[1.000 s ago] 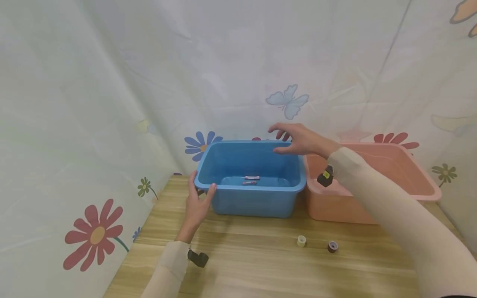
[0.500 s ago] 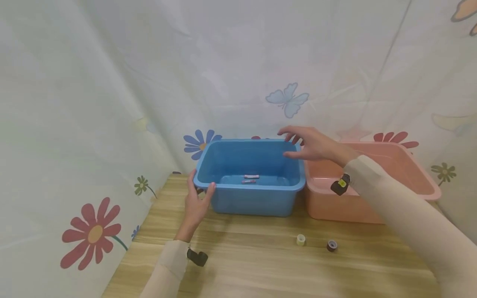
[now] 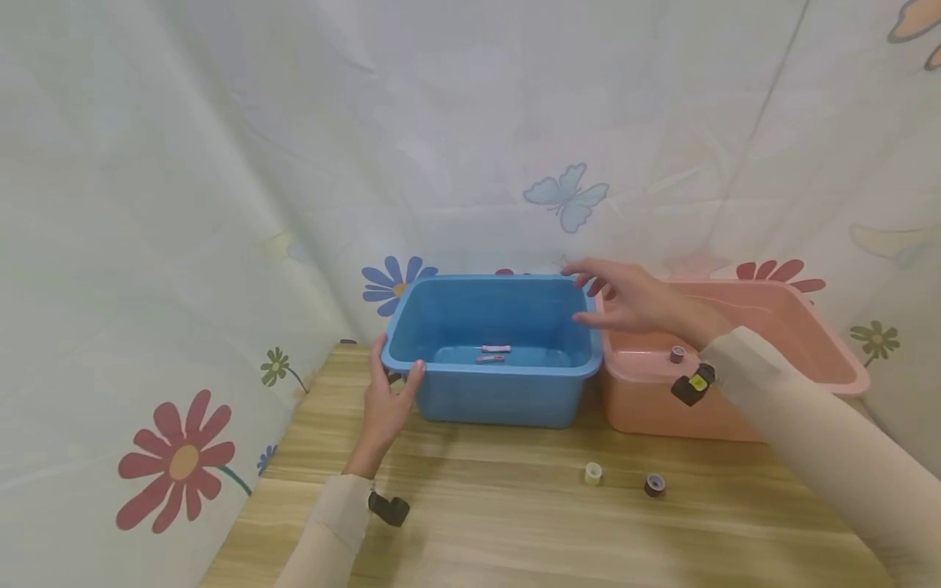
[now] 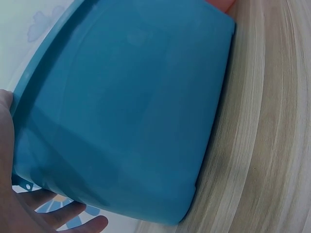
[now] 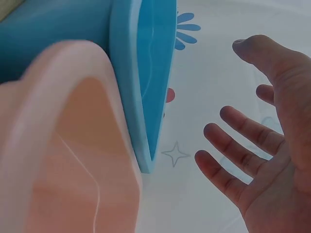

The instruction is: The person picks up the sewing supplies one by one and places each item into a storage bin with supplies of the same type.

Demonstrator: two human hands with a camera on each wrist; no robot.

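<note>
My left hand (image 3: 387, 408) rests at the near left corner of a blue plastic tub (image 3: 500, 400), its thumb at the front rim and index finger along the left side. In the left wrist view, the other fingers (image 4: 68, 213) spread loosely beside the tub's wall. Two slim pinkish pieces, one (image 3: 496, 349) behind the other (image 3: 490, 359), lie on the tub's floor. My right hand (image 3: 634, 298) hovers near the tub's right rim, fingers spread and slightly bent, holding nothing. Beneath that arm stands a pink tub (image 3: 680, 408); a small dark purple ring-shaped roll (image 3: 677, 354) shows inside it.
Two short hollow cylinders stand on the wooden table (image 3: 478, 506) in front of the tubs, one cream (image 3: 593, 474), the other dark purple (image 3: 654, 485). The tubs stand side by side. A flower-print curtain (image 3: 470, 147) hangs close behind them.
My right hand has drawn back to the right and slightly down, from over the blue tub toward the pink one. The roll inside the pink tub has come into sight. My left hand stays put.
</note>
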